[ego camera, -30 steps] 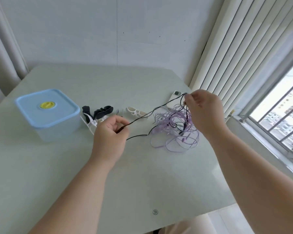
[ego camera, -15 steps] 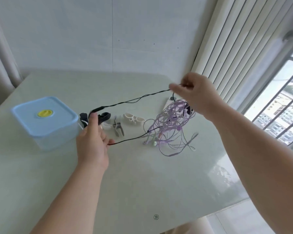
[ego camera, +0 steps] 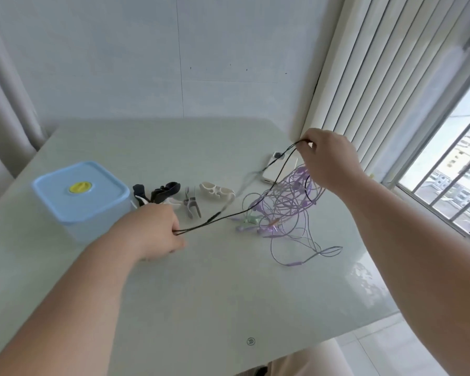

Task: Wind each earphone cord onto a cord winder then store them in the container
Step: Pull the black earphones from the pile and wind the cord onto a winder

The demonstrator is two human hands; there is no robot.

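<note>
So we had the black earphone cord (ego camera: pixel 229 216) strung out between both hands over the table (ego camera: pixel 228 280). Our left hand (ego camera: pixel 158 229) sat low, just in front of the cord winders, with its fingers curled and pinching one end of the cord's run. Our right hand (ego camera: pixel 329 161) was up higher near the blinds (ego camera: pixel 364 63), pinching the cord at the fingertips where it doubled into a loop. Two black strands ran side by side from one hand to the other, and part of them passed through the purple tangle (ego camera: pixel 285 202) (a real bird's nest of thin purple cords with a few earbuds and plugs poking out at the bottom). Some of that tangle was lifted off the table below the right hand, while a couple of loops trailed flat toward the near right.

The container (ego camera: pixel 63 210) stood on the left side of the table with its blue lid on and a yellow dot (ego camera: pixel 79 187) in the middle of the lid. Right beside it lay the winders in a row: black winders (ego camera: pixel 166 189), a grey winder (ego camera: pixel 192 203) and a white winder (ego camera: pixel 216 191), none with cord on them. A white device (ego camera: pixel 280 169) lay flat behind the tangle. The window (ego camera: pixel 445 172) was off to the right.
</note>
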